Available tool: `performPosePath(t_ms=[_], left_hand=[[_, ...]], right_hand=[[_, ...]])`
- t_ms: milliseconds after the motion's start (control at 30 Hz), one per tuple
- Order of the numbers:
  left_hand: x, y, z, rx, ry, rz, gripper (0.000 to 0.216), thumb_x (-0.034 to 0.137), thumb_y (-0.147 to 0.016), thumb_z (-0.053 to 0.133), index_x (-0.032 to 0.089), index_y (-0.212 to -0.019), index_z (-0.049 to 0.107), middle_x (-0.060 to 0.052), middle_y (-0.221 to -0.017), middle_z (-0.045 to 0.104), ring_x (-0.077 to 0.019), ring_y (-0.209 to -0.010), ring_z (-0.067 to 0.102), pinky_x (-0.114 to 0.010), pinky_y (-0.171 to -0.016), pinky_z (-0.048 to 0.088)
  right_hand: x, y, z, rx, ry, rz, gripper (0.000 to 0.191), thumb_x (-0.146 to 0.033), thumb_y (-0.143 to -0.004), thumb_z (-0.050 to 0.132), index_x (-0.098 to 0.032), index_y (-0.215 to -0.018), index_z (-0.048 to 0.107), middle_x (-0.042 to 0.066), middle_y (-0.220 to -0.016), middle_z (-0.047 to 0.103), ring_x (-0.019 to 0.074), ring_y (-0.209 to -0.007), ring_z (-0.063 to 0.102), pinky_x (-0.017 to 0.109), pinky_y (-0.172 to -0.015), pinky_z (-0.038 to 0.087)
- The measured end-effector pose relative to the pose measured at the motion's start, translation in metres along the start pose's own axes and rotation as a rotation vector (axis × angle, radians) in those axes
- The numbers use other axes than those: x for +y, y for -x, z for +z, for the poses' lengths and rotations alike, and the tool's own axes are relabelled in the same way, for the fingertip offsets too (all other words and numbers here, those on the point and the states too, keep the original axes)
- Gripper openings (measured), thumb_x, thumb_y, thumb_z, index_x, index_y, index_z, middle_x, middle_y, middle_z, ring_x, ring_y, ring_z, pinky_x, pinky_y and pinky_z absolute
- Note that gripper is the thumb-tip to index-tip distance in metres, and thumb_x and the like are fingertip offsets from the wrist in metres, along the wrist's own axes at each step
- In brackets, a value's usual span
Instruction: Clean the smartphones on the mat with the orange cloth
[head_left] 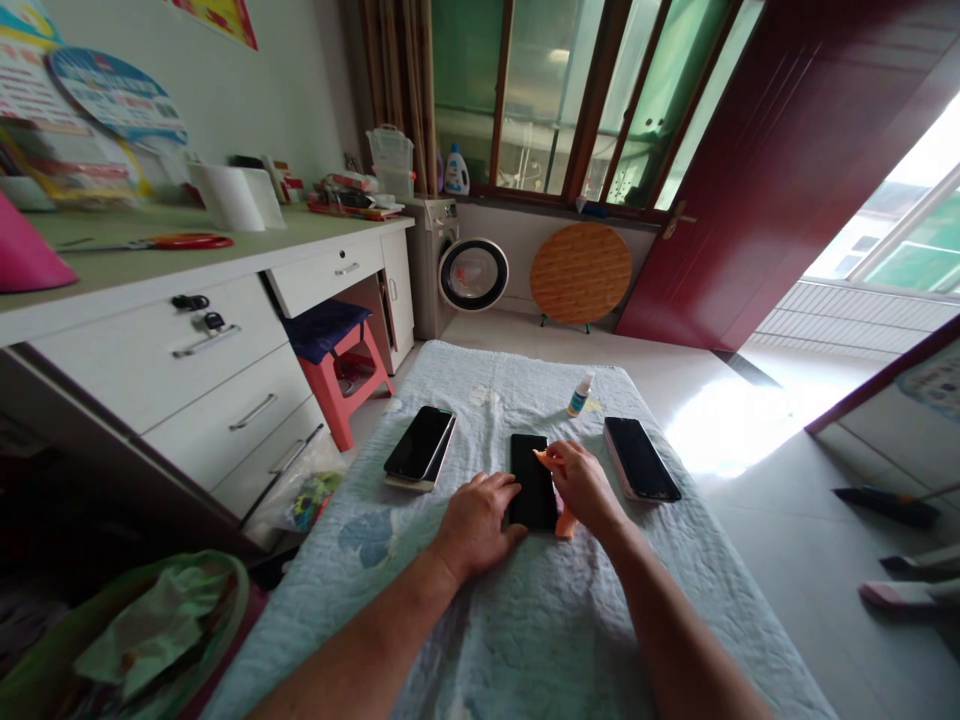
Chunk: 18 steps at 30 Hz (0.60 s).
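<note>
A black smartphone (531,495) lies face up in the middle of the cloth-covered table (457,650). My left hand (480,525) rests flat along its left edge, fingers stretched out and touching it. Over the phone's upper right side, my right hand (581,485) pinches an orange cloth (565,524), one corner of which touches the screen while the rest hangs beside the phone's right edge. To the left, another dark phone (421,442) sits on top of a light flat item. A third phone (643,460) lies to the right. Behind them stands a small spray bottle (579,396).
A white desk (202,350) runs along the left, with a red stool (349,385) by it. A bin (232,600) stands at the lower left. Beyond are a washing machine (431,270) with its door open, a round wooden tabletop (581,272) and a red door (720,180).
</note>
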<state>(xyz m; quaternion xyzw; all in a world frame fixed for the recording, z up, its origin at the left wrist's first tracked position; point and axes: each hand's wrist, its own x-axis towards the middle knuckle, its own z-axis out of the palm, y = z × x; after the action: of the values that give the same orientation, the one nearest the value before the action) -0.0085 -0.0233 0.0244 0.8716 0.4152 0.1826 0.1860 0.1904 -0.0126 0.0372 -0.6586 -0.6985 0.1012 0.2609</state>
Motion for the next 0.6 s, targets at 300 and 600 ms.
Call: performPosePath(t_ms=[300,600], left_hand=[[0.002,-0.002,-0.005,-0.006,0.028,0.019,0.047,0.032,-0.072,0.069,0.021,-0.117,0.061,-0.006,-0.118,0.062,-0.0273,-0.107,0.055,-0.038,-0.096,0.043],[0.002,-0.001,-0.004,-0.011,0.02,0.012,0.046,0.033,-0.073,0.069,0.021,-0.117,0.061,-0.006,-0.118,0.061,-0.0271,-0.107,0.054,-0.038,-0.095,0.043]], right_hand=[[-0.023,0.004,0.023,-0.127,0.15,-0.09,0.025,-0.019,-0.091,0.042,-0.022,-0.094,0.067,0.004,-0.098,0.056,0.012,-0.076,0.053,0.021,-0.069,0.037],[-0.013,-0.006,0.02,-0.162,0.195,-0.111,0.035,-0.014,-0.09,0.042,-0.025,-0.116,0.063,0.005,-0.116,0.056,0.0175,-0.098,0.05,0.024,-0.08,0.037]])
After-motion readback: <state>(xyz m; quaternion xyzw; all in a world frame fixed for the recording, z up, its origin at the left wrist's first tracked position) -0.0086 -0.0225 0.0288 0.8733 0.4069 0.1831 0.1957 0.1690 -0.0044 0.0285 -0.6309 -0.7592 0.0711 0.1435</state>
